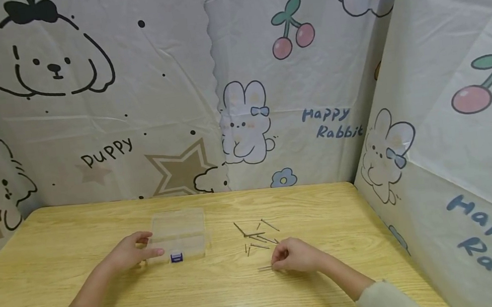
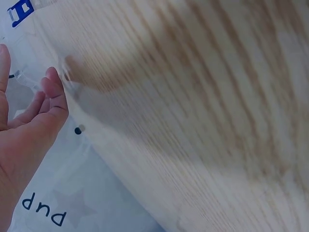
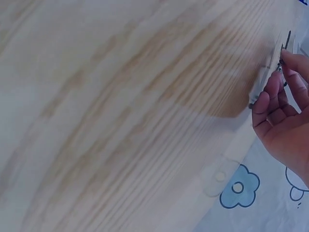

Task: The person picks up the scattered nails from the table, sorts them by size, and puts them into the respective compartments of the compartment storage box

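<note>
A clear plastic box [image 1: 178, 230] with a blue latch [image 1: 176, 257] on its front lies flat on the table. At its left side is my left hand [image 1: 127, 253], thumb and fingers apart, the thumb touching near the front left corner. My right hand [image 1: 298, 255] pinches a thin nail [image 1: 264, 268] between thumb and fingertips, low over the table. The nail's free end points left; the rest is hidden in the fingers. Several loose nails [image 1: 255, 234], longer and shorter, lie scattered just beyond and left of that hand.
The light wood table [image 1: 190, 301] ends at the back against a patterned cloth [image 1: 166, 96]. Another stretch of cloth [image 1: 457, 170] hangs along the right side.
</note>
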Available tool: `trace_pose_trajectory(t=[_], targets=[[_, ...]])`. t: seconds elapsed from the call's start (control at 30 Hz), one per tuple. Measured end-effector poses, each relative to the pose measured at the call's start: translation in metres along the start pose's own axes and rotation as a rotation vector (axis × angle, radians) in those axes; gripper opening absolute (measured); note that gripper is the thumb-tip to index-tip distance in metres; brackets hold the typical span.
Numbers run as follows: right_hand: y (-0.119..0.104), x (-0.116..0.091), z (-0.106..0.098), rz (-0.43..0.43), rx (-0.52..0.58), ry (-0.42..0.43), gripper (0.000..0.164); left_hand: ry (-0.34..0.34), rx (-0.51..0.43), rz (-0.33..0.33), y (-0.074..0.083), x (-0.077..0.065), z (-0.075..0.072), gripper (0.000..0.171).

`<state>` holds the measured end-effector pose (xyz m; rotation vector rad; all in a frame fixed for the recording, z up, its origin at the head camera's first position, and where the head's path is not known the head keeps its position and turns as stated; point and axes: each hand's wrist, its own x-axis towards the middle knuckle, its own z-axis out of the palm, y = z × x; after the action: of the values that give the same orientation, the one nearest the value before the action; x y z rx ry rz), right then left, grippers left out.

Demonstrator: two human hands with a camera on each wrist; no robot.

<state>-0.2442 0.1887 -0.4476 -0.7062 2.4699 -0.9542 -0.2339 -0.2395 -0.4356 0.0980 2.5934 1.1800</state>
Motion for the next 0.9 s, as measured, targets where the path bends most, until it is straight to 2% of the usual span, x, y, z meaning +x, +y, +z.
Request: trace_pose_trajectory(t=[0.17, 0.4, 0.6, 0.9], targets=[[-0.004, 0.005, 0.002, -0.014, -0.026, 0.039, 0.009, 0.026, 0.026, -0.003, -0.004, 0.004, 0.004, 0.09], [-0.009, 0.013, 0.005, -0.051, -0.06, 0.089, 0.007, 0.036, -0.005, 0.011, -0.005, 0.004, 0.005, 0.09], [-0.017, 0.018, 0.006, -0.049, -0.055, 0.106, 0.007, 0.042, 0.003, 0.035, -0.007, 0.005, 0.006, 0.087], [-0.028, 0.033, 0.011, -0.052, -0.093, 0.166, 0.005, 0.035, -0.003, 0.051, -0.004, -0.001, 0.008, 0.087]])
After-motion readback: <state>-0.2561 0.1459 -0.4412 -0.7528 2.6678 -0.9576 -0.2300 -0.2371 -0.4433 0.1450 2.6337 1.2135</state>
